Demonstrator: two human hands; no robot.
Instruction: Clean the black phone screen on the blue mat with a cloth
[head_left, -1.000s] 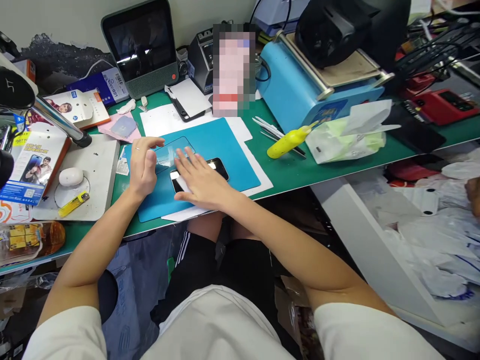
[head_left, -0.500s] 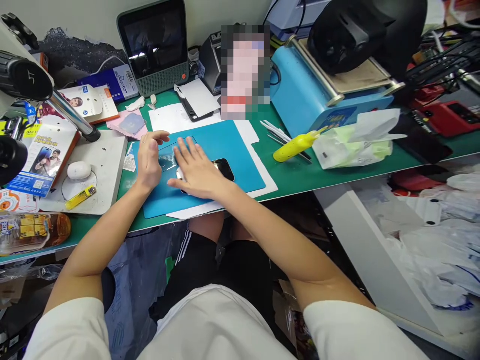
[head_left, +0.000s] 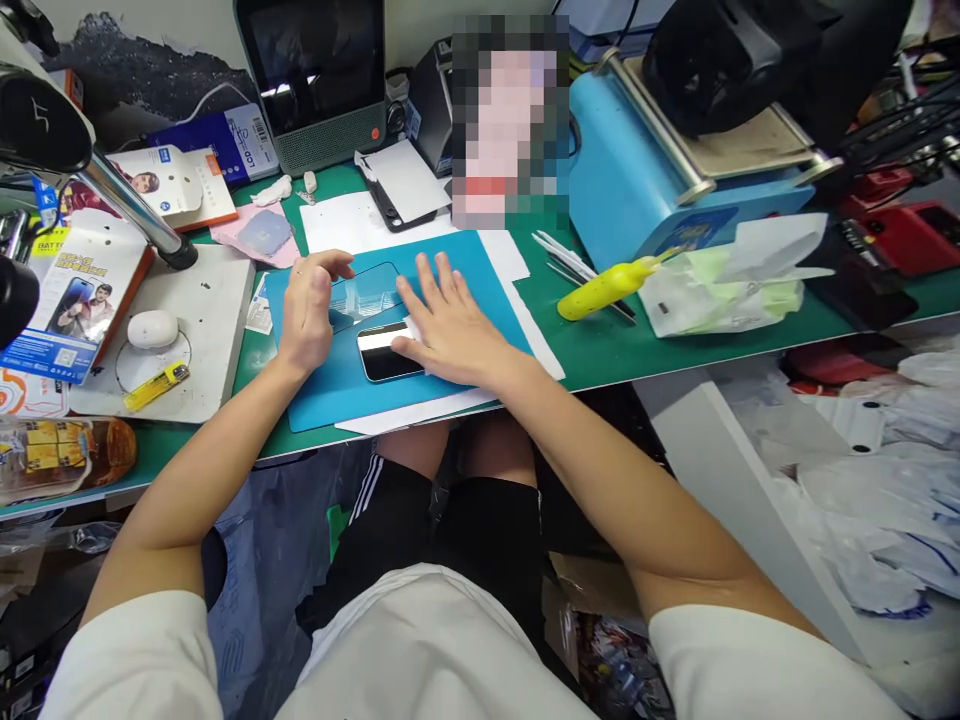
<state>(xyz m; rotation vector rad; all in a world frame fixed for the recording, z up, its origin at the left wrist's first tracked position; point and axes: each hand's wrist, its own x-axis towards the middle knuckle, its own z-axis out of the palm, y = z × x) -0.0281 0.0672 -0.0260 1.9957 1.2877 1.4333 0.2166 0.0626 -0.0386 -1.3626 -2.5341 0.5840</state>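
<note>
A clear glass screen protector (head_left: 367,292) with a thin dark border is over the blue mat (head_left: 330,400). My left hand (head_left: 309,312) is at its left end, fingers curled round that edge; the exact grip is partly hidden. Nearer to me lies a phone (head_left: 375,354), its glossy dark screen facing up and reflecting a white band. My right hand (head_left: 454,325) is palm down with fingers spread, over the right end of the phone. Its index fingertip is close to the protector's right end.
Right of the mat are a yellow squeeze bottle (head_left: 607,288), tweezers (head_left: 574,262) and a tissue pack (head_left: 727,295). A blue machine (head_left: 645,150) stands behind them. At left are a white plate (head_left: 210,330) with a lighter (head_left: 156,387), boxes (head_left: 82,290) and a drink bottle (head_left: 67,455).
My right hand has slid right, uncovering the phone's left part and more of the protector. My left hand has stayed at the protector's left end. The view has shifted slightly.
</note>
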